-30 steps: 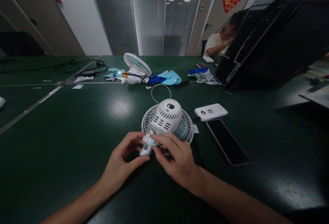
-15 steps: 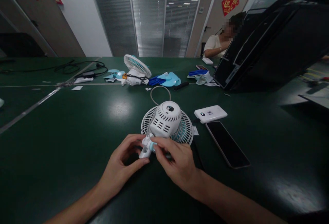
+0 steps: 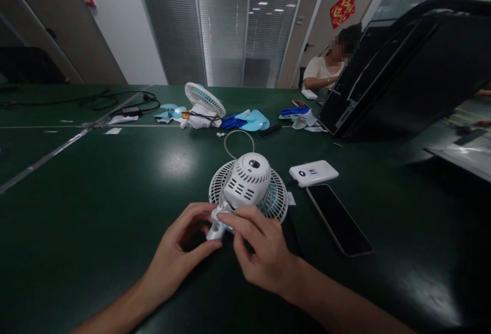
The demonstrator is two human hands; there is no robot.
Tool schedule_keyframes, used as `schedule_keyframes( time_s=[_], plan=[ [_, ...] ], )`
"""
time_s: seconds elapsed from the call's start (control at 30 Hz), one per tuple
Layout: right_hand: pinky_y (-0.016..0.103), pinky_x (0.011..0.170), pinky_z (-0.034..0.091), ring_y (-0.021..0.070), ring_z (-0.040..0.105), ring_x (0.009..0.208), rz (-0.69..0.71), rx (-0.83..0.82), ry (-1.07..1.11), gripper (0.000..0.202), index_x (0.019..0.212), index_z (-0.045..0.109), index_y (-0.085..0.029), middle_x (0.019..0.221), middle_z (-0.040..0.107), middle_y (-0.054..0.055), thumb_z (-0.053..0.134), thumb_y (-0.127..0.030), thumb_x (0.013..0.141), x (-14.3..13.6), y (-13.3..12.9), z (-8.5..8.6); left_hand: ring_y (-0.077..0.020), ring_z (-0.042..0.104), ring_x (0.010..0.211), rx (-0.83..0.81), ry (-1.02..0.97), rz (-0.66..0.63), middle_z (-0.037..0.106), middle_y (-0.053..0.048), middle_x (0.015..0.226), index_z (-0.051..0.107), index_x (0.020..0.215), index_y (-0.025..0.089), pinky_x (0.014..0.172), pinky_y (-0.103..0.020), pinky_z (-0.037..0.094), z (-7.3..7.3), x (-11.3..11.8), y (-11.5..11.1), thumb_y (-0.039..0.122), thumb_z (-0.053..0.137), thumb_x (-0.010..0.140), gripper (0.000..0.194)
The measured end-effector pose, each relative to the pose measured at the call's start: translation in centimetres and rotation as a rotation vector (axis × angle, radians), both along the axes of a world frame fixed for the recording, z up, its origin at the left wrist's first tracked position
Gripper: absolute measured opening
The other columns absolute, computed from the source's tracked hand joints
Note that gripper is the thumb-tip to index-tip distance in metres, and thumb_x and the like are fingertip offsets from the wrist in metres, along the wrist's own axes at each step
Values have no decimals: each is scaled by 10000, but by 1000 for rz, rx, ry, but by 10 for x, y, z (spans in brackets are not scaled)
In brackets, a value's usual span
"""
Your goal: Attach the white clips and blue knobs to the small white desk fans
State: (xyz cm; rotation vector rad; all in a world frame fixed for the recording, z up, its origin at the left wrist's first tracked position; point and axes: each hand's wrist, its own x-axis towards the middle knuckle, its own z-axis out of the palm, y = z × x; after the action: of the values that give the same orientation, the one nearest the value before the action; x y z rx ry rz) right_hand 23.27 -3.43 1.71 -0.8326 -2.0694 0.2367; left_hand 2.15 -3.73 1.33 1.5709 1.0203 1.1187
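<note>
A small white fan (image 3: pixel 247 180) lies face down on the green table, its round grille under the motor housing and its neck toward me. My left hand (image 3: pixel 180 249) grips the fan's white clip base (image 3: pixel 215 230) between thumb and fingers. At the joint above it, my right hand (image 3: pixel 264 247) pinches a light blue knob, now mostly hidden behind the fingers. A thin grey cable loop (image 3: pixel 240 132) rises behind the housing.
Right of the fan lie a white power bank (image 3: pixel 314 173) and a dark phone (image 3: pixel 339 219). Farther back are a second fan (image 3: pixel 205 101), blue gloves (image 3: pixel 249 119) and black cables (image 3: pixel 111 101). A large black panel (image 3: pixel 406 73) leans at right; a person (image 3: pixel 322 73) sits behind it.
My right fingers have shifted over the blue knob and cover more of it. My left hand stays on the clip base. The view has tilted slightly.
</note>
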Motion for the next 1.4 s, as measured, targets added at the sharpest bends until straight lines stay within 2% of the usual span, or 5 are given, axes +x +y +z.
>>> schedule_keyframes(
  time_s=[0.5, 0.7, 0.87, 1.2, 1.4],
  plan=[
    [253, 743, 597, 120, 715, 726, -66, 35, 40, 331, 1273, 570, -212, 946, 756, 11, 552, -125, 955, -4, 2, 2, -235, 648, 1054, -19, 41, -18, 631, -66, 1191, 612, 1257, 273, 899, -355, 558, 0, -1, 1, 227, 747, 862, 420],
    [289, 662, 574, 174, 683, 903, 2, 59, -93, 488, 1391, 500, -219, 1122, 670, 84, 511, -118, 913, 5, 3, 7, -232, 651, 1061, 15, 54, -3, 630, -52, 1181, 619, 1240, 284, 876, -328, 567, 1, 1, 0, 218, 732, 870, 393],
    [295, 739, 572, 171, 674, 984, 31, 118, -190, 469, 1396, 498, -215, 1147, 674, 68, 491, -96, 943, 7, 6, 5, -241, 659, 1059, 10, 50, 16, 638, -55, 1190, 618, 1243, 282, 893, -343, 570, 0, 0, 1, 214, 732, 867, 399],
    [281, 659, 559, 139, 705, 794, -53, 97, -119, 421, 1389, 488, -197, 1027, 735, 26, 534, -137, 975, 2, 6, 1, -220, 612, 1096, 33, 56, -41, 598, -46, 1215, 604, 1260, 303, 886, -312, 550, -2, -2, 1, 205, 716, 891, 398],
    [271, 700, 565, 143, 701, 836, -21, 86, -98, 456, 1403, 483, -172, 1053, 722, 48, 512, -99, 953, 3, 4, 0, -216, 599, 1099, 44, 50, -56, 573, -44, 1222, 589, 1269, 298, 883, -317, 541, -3, 0, 1, 187, 696, 900, 400]
  ],
)
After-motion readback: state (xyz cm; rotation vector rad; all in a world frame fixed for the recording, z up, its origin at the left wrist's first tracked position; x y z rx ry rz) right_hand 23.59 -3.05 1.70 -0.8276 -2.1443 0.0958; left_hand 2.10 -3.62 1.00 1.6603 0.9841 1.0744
